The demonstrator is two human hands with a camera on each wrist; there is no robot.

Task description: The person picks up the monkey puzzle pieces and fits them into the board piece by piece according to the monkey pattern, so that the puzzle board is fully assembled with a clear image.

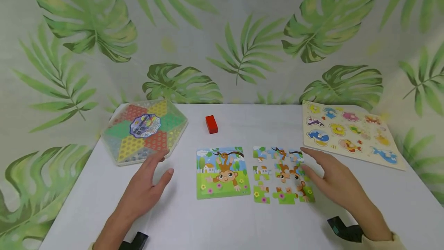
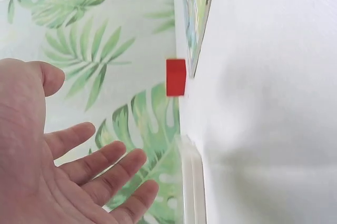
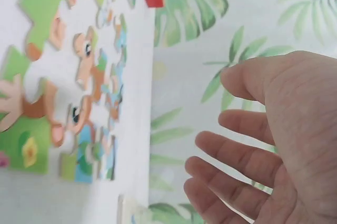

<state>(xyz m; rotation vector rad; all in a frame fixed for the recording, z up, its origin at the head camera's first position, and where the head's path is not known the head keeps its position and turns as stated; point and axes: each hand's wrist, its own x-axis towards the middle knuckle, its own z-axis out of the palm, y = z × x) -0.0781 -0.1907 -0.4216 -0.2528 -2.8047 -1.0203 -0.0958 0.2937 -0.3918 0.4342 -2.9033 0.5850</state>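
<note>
My left hand [image 1: 143,188] hovers over the table's left side with fingers relaxed and thumb spread, holding nothing; its fingertips overlap the edge of the hexagonal Chinese checkers box [image 1: 143,132] in the head view. On the right, my right hand [image 1: 338,178] is likewise empty, its fingers loosely extended beside the separated jigsaw pieces [image 1: 284,196]. Those pieces show parts of a monkey picture and lie spaced apart in a rough square. To their left lies a square monkey picture board [image 1: 223,173], whole. Behind it stands a small red block [image 1: 211,124].
A wooden peg puzzle board [image 1: 347,134] with sea creatures and other shapes lies at the back right. A leaf-patterned cloth [image 1: 249,49] hangs behind the white table [image 1: 225,223]. Dark wrist straps [image 1: 345,230] show at the bottom of the head view.
</note>
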